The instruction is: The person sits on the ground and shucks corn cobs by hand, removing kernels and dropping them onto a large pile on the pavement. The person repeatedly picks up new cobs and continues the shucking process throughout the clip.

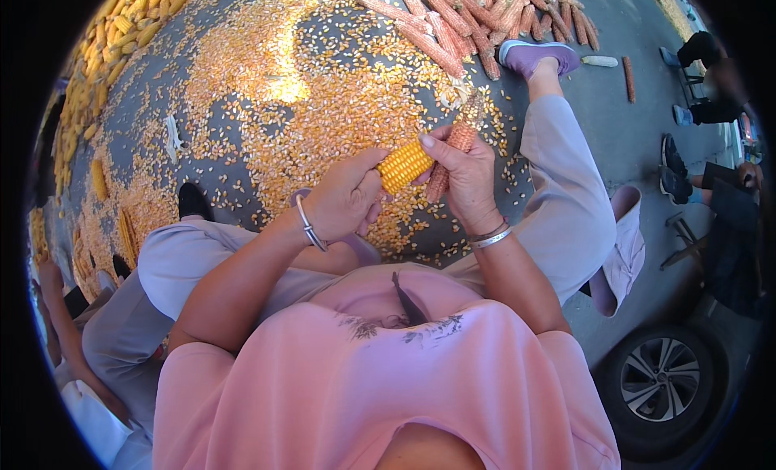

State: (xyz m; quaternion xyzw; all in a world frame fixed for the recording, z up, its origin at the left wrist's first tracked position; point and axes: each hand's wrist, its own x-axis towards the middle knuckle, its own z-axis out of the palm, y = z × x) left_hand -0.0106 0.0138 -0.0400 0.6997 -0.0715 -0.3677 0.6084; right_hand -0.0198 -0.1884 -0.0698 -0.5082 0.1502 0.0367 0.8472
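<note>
My left hand (343, 195) is closed around one end of a yellow ear of corn (404, 167), held above the loose kernels between my legs. The ear still bears rows of kernels on its visible side. A reddish bare corncob (437, 184) is gripped in my right hand (469, 175), slanting across the palm with both ends showing. My right thumb presses on the ear's far end, where ear and cob meet. Fingers hide part of the contact between them. Loose corn kernels (347, 143) lie spread thickly on the dark ground below both hands.
Bare cobs (477, 21) are heaped at the far right, beside my purple shoe (537, 58). Unshelled ears (105, 50) form a pile at the far left. Another person's arm (73, 333) is at the left edge. A car wheel (661, 381) stands at lower right.
</note>
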